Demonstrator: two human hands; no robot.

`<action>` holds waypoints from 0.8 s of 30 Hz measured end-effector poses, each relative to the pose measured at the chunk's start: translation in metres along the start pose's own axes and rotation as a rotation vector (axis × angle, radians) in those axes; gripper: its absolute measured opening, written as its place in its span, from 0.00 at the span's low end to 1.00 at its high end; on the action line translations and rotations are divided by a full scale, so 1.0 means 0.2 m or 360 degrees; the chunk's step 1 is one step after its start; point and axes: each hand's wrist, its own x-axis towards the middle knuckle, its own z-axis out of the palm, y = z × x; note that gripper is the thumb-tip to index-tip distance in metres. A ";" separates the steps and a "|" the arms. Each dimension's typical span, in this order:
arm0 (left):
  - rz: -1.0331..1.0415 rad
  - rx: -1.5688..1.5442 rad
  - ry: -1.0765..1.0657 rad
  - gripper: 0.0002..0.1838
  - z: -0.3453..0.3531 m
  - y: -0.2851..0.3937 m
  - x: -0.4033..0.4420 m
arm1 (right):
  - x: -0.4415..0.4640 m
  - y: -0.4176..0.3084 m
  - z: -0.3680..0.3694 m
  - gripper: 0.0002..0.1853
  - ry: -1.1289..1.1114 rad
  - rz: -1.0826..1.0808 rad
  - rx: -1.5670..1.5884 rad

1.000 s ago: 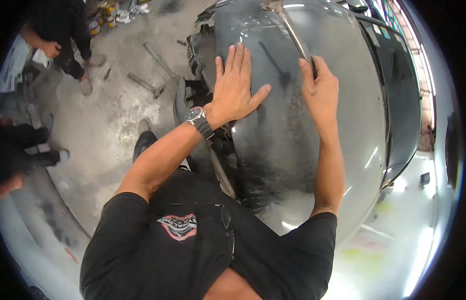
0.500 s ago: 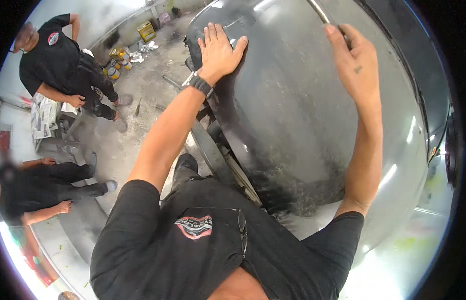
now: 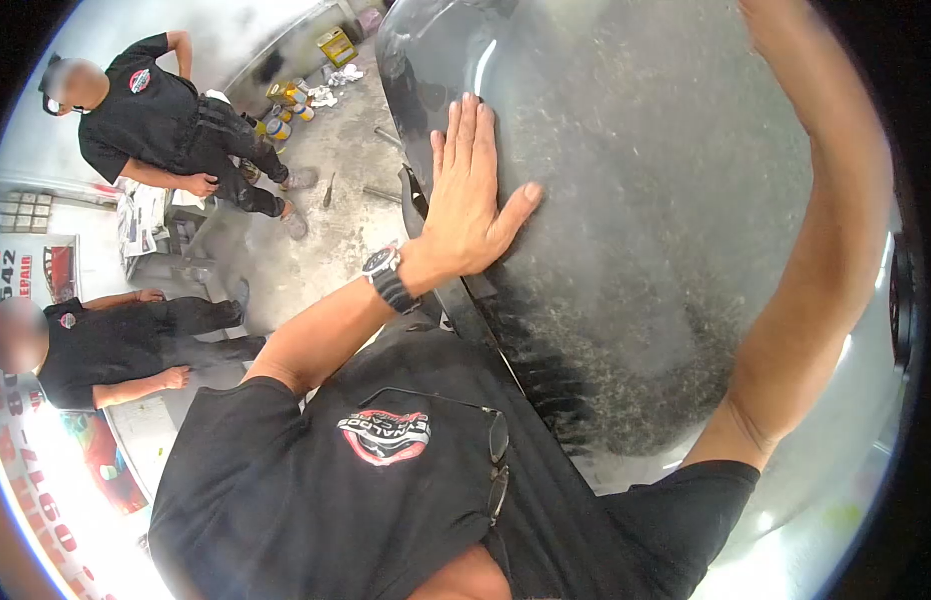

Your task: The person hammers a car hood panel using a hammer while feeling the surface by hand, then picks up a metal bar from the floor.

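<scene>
My left hand (image 3: 474, 195) lies flat on a large grey car body panel (image 3: 626, 220), near its left edge. Its fingers are stretched out, the thumb spread to the right, and it holds nothing. A watch with a black strap (image 3: 386, 278) is on that wrist. The panel looks dull and hazy, with dark mottled patches toward its lower part. My right forearm (image 3: 836, 220) reaches up along the panel's right side to the top edge of the view. My right hand is cut off there, so anything in it is hidden.
Two people in black shirts stand at the left, one person (image 3: 176, 120) farther back and another person (image 3: 126, 345) nearer. Yellow cans (image 3: 336, 47) and crumpled paper (image 3: 324, 97) lie by the wall. Newspaper (image 3: 141, 215) covers a stand. A thin tool (image 3: 330, 190) lies on the floor.
My left hand now appears lower and farther right, still flat on the panel. My right hand, earlier closed around a metal rod, has gone up out of view. The camera view has shifted.
</scene>
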 end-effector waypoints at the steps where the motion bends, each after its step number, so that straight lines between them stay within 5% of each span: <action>1: 0.0024 -0.0016 -0.0027 0.51 -0.01 0.00 -0.02 | 0.01 0.01 -0.01 0.21 0.0014 0.0008 -0.0005; 12: 0.0184 0.0093 0.0076 0.46 -0.06 -0.52 0.64 | 0.02 0.10 0.00 0.23 -0.0153 0.0145 -0.0103; 20: -0.0290 -0.0058 0.0303 0.56 0.03 -0.78 0.67 | -0.11 0.13 0.12 0.23 -0.0894 0.0688 -0.0092; 24: -0.0377 -0.0085 0.0404 0.54 0.04 -0.72 0.56 | -0.21 0.14 0.32 0.21 -0.0924 0.0492 0.0008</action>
